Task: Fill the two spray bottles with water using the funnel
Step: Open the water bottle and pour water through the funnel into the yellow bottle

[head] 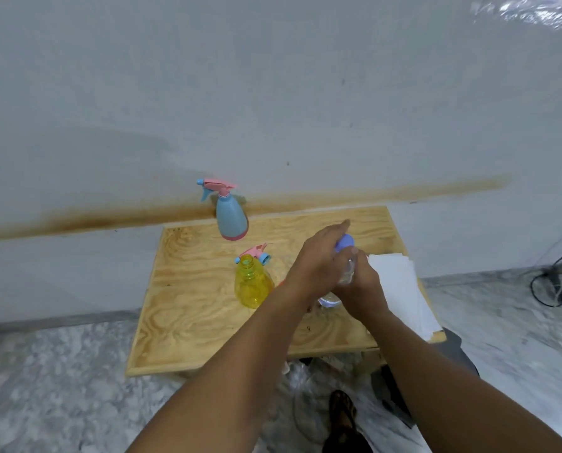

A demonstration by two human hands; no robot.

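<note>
Two bare forearms are reaching in from the near edge, over a marble-patterned floor and a sandalled foot.

Hands, two. The left hand is lying over the top of one clear water bottle, its fingers arching across the lilac cap; whether they are gripping the cap cannot be told. The right hand is wrapping its fingers round the bottle's body from the right, holding it tilted. The bottle's lower end is showing just beneath the wrists; the hands are hiding most of it.

Spray bottles, two. One yellow spray bottle is standing upright just left of the hands, its neck open. One detached pink-and-blue trigger head is lying right behind it. One blue spray bottle is standing at the far edge with its trigger head fitted, well apart from the hands.

White paper sheets, a small stack, count unclear, are lying along the right side.

All are resting on one plywood tabletop. Behind, a white wall is carrying one brown stain band.
</note>
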